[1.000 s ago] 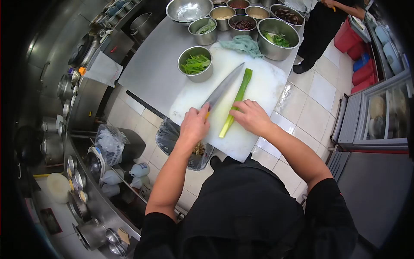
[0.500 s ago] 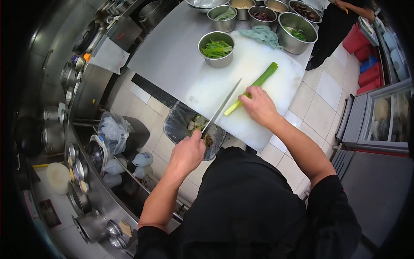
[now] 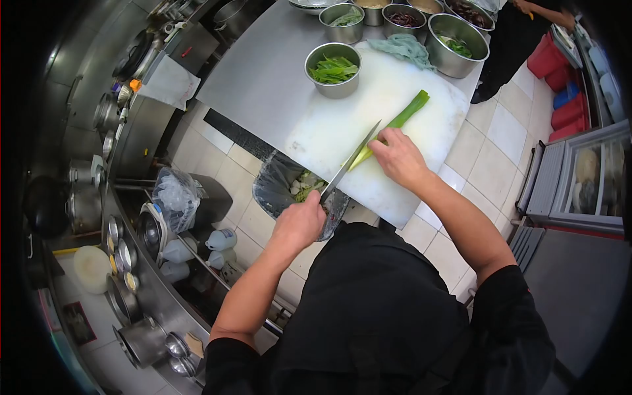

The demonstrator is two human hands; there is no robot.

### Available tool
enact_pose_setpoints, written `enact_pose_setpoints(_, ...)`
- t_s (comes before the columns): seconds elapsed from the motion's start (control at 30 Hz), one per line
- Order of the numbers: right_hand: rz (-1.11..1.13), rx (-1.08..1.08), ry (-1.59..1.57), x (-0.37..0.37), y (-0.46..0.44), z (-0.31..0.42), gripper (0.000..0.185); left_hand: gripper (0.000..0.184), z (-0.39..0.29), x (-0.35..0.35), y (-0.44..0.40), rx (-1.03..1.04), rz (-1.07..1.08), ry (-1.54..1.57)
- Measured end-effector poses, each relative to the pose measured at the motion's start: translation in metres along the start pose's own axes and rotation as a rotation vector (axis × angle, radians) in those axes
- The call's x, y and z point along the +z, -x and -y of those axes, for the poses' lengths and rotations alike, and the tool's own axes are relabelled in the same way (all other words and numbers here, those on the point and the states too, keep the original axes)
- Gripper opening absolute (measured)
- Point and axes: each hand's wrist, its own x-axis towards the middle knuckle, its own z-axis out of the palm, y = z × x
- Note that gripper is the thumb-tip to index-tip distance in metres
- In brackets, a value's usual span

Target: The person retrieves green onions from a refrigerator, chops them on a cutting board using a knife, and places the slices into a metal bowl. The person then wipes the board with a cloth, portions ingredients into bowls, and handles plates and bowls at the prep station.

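My left hand [image 3: 299,220] is closed round the handle of a long kitchen knife [image 3: 351,160]. Its blade points up and away over the white cutting board [image 3: 411,187], along the left side of a leek [image 3: 413,107]. The leek lies slantwise on the board, green end far and pale end near. My right hand [image 3: 399,158] grips it with bent fingers near the pale end. Whether the blade touches the leek there is hard to see. Just beyond, a steel bowl [image 3: 334,87] holds sliced green pieces.
Several steel bowls and a green cloth [image 3: 401,49] stand along the far side of the steel table [image 3: 257,85]. A lined bin [image 3: 276,181] with scraps sits under the near edge. Another person [image 3: 510,46] stands at the far right, beside red bins [image 3: 567,113].
The knife has moved right and forward, closing the gap to the leek's pale end. My right hand still holds the leek. The view has shifted slightly.
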Motion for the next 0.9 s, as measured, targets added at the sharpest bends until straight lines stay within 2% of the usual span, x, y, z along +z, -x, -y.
enact_pose_setpoints(0.17, -0.002, 0.032, -0.030, 0.001, -0.003, -0.002, 0.009, 0.020, -0.012, -0.024, 0.018, 0.028, 0.002, -0.012)
enact_pose_setpoints(0.27, 0.021, 0.042, -0.042, -0.002, -0.003, -0.001, 0.011, 0.021, -0.009, -0.009, 0.023, -0.015, 0.023, 0.014)
enact_pose_setpoints(0.37, 0.031, 0.016, -0.053, 0.000, -0.002, -0.004, 0.012, 0.022, -0.010, 0.011, 0.006, -0.021, 0.041, 0.043)
enact_pose_setpoints(0.5, 0.071, 0.005, -0.070, -0.002, -0.008, -0.020, 0.015, 0.026, -0.014, 0.004, -0.017, -0.047, 0.088, 0.053)
enact_pose_setpoints(0.63, 0.003, 0.094, 0.043, -0.026, -0.020, -0.014, 0.016, 0.027, -0.006, -0.001, -0.019, -0.043, 0.053, 0.079)
enact_pose_setpoints(0.73, 0.101, 0.174, -0.054, -0.020, -0.018, -0.026, 0.018, 0.028, -0.003, -0.005, -0.016, -0.065, 0.029, 0.080)
enact_pose_setpoints(0.83, 0.011, 0.047, -0.035, -0.003, -0.013, -0.032, 0.017, 0.028, -0.008, -0.008, -0.010, -0.069, 0.030, 0.059)
enact_pose_setpoints(0.9, -0.011, 0.100, -0.057, 0.002, -0.014, -0.029, 0.015, 0.028, -0.011, -0.006, -0.007, -0.066, 0.029, 0.057)
